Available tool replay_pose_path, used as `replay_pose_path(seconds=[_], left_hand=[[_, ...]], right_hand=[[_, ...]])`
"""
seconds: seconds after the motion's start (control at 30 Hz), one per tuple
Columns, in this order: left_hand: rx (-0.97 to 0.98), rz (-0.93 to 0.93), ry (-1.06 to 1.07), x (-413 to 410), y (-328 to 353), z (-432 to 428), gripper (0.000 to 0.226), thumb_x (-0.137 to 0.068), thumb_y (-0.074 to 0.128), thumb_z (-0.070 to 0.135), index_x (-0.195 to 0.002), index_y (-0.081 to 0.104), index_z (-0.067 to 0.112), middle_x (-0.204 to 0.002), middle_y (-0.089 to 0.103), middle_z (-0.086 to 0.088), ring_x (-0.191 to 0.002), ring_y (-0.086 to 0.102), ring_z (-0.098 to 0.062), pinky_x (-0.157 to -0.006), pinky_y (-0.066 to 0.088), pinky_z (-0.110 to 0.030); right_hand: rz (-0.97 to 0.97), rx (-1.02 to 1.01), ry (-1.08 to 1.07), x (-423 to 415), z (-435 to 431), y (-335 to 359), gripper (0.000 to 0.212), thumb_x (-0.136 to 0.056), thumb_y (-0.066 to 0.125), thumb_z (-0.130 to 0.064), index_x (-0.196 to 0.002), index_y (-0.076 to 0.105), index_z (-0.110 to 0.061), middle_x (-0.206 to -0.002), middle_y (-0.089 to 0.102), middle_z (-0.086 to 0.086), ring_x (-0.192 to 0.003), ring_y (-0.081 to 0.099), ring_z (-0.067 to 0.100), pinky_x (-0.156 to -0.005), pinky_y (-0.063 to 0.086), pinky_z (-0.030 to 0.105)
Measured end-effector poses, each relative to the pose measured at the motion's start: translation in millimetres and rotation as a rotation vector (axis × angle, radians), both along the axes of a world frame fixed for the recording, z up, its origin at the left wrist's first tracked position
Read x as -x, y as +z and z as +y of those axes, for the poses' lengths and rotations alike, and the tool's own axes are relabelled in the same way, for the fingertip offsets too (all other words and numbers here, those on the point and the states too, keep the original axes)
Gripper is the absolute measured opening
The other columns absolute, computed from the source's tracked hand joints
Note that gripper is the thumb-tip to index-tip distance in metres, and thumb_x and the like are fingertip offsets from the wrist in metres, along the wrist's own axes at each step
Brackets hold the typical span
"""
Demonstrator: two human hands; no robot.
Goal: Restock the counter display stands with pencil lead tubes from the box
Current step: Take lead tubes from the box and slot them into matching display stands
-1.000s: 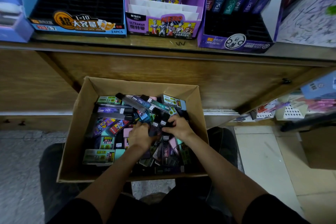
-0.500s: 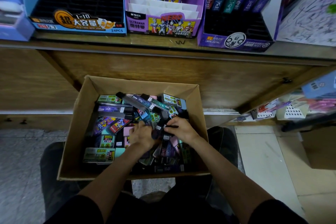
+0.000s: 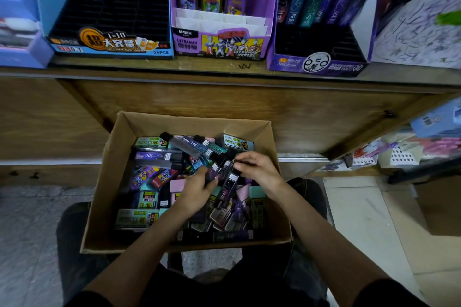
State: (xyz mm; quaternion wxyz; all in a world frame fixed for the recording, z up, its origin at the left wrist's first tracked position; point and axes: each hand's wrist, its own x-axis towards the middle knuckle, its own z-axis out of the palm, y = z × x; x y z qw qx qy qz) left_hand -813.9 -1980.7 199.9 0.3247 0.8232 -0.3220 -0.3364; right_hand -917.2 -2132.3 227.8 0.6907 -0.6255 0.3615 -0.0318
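A cardboard box [image 3: 107, 182] rests on my lap, filled with several loose pencil lead tubes [image 3: 154, 157] in mixed colours. My right hand [image 3: 259, 169] pinches the top end of a dark purple tube [image 3: 228, 182] raised above the pile. My left hand [image 3: 197, 192] holds dark tubes from below, right beside it. On the counter above stand three display stands: a blue one [image 3: 109, 45] at the left, a purple Ultraman one [image 3: 219, 42] in the middle, and a dark purple one [image 3: 316, 62] at the right, each holding a few tubes in its back row.
The wooden counter front [image 3: 224, 102] rises just behind the box. A scribbled white board [image 3: 424, 30] sits at the far right of the counter. Lower right shelves hold assorted stationery [image 3: 404, 152]. Tiled floor [image 3: 361, 219] lies to the right, grey floor to the left.
Both hands have lifted slightly out of the pile. The right hand has moved up and now pinches a dark tube by its upper end, with the left hand still holding tubes beneath.
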Motion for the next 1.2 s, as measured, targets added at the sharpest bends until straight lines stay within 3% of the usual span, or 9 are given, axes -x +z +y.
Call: replay_pose_path(seconds=[0.07, 0.17, 0.27, 0.4, 0.47, 0.57, 0.8, 1.0, 1.2], left_hand=[[0.138, 0.164, 0.023, -3.8, 11.4, -0.9, 0.012, -0.093, 0.056, 0.012, -0.091, 0.044, 0.014, -0.078, 0.055, 0.000, -0.083, 0.057, -0.023, -0.070, 0.041, -0.026], [0.232, 0.357, 0.023, -8.8, 26.5, -4.7, 0.016, -0.092, 0.056, 0.011, -0.089, 0.045, 0.021, -0.084, 0.059, 0.002, -0.083, 0.059, -0.008, -0.067, 0.044, -0.012], [0.296, 0.536, 0.103, -10.0, 39.7, -10.8, 0.023, -0.086, 0.059, 0.018, -0.106, 0.051, 0.026, -0.103, 0.063, 0.003, -0.099, 0.059, -0.013, -0.078, 0.046, -0.021], [0.390, 0.660, 0.214, -8.1, 57.8, -16.8, 0.038, -0.071, 0.064, 0.038, -0.109, 0.056, 0.036, -0.109, 0.065, 0.013, -0.107, 0.058, -0.008, -0.084, 0.044, -0.022], [0.413, 0.663, 0.160, -6.9, 66.5, -15.5, 0.044, -0.074, 0.068, 0.055, -0.114, 0.055, 0.041, -0.114, 0.065, 0.018, -0.110, 0.058, -0.002, -0.089, 0.043, -0.021], [0.480, 0.649, 0.112, -6.3, 76.6, -13.8, 0.047, -0.077, 0.067, 0.048, -0.119, 0.058, 0.029, -0.116, 0.068, 0.008, -0.110, 0.061, -0.010, -0.092, 0.047, -0.027], [0.601, 0.656, 0.196, -3.4, 104.7, -15.9, 0.036, -0.073, 0.070, 0.041, -0.104, 0.066, 0.024, -0.098, 0.073, -0.005, -0.091, 0.070, -0.022, -0.068, 0.055, -0.025], [0.701, 0.547, 0.198, 3.9, 132.6, -27.7, 0.035, -0.076, 0.068, 0.037, -0.108, 0.063, 0.024, -0.101, 0.073, 0.004, -0.093, 0.069, -0.013, -0.070, 0.053, -0.019], [0.772, 0.448, 0.139, 1.3, 166.0, -49.9, 0.036, -0.081, 0.063, 0.029, -0.116, 0.057, 0.025, -0.106, 0.070, 0.007, -0.099, 0.066, -0.009, -0.076, 0.052, -0.017]], right_hand=[[-0.057, -0.018, -0.011, -3.8, -2.9, 10.6, 0.015, -0.083, 0.066, -0.002, -0.091, 0.062, -0.015, -0.101, 0.065, 0.011, -0.090, 0.064, 0.018, -0.078, 0.056, 0.025], [-0.108, -0.016, -0.004, -8.6, -5.8, 30.1, 0.015, -0.084, 0.065, -0.004, -0.094, 0.064, -0.014, -0.097, 0.068, 0.003, -0.088, 0.065, 0.015, -0.078, 0.055, 0.029], [-0.131, -0.002, 0.002, -10.6, -6.9, 49.4, 0.014, -0.085, 0.064, -0.006, -0.095, 0.066, -0.016, -0.100, 0.068, 0.002, -0.093, 0.063, 0.018, -0.083, 0.052, 0.034], [-0.144, 0.023, -0.035, -12.6, -6.2, 73.4, 0.015, -0.085, 0.064, -0.007, -0.099, 0.066, -0.012, -0.111, 0.065, 0.011, -0.102, 0.062, 0.024, -0.089, 0.052, 0.039], [-0.145, 0.039, -0.060, -14.1, -4.8, 86.3, 0.018, -0.086, 0.063, -0.008, -0.104, 0.065, -0.009, -0.116, 0.063, 0.014, -0.106, 0.061, 0.024, -0.089, 0.053, 0.036], [-0.159, 0.063, -0.077, -15.4, 0.0, 104.8, 0.020, -0.086, 0.063, -0.006, -0.106, 0.065, -0.007, -0.116, 0.063, 0.014, -0.107, 0.062, 0.025, -0.091, 0.052, 0.037], [-0.208, 0.210, -0.212, -16.9, 13.7, 129.3, 0.018, -0.086, 0.064, -0.011, -0.104, 0.065, -0.012, -0.103, 0.065, 0.007, -0.099, 0.061, 0.019, -0.087, 0.051, 0.030], [-0.192, 0.215, -0.193, -9.9, 14.8, 144.2, 0.022, -0.092, 0.057, -0.029, -0.100, 0.059, -0.008, -0.085, 0.064, 0.003, -0.068, 0.061, 0.008, -0.057, 0.048, 0.020], [-0.358, 0.116, -0.200, 2.4, -4.1, 181.2, 0.017, -0.091, 0.055, -0.009, -0.102, 0.059, 0.003, -0.090, 0.064, 0.012, -0.074, 0.062, 0.017, -0.060, 0.052, 0.023]])
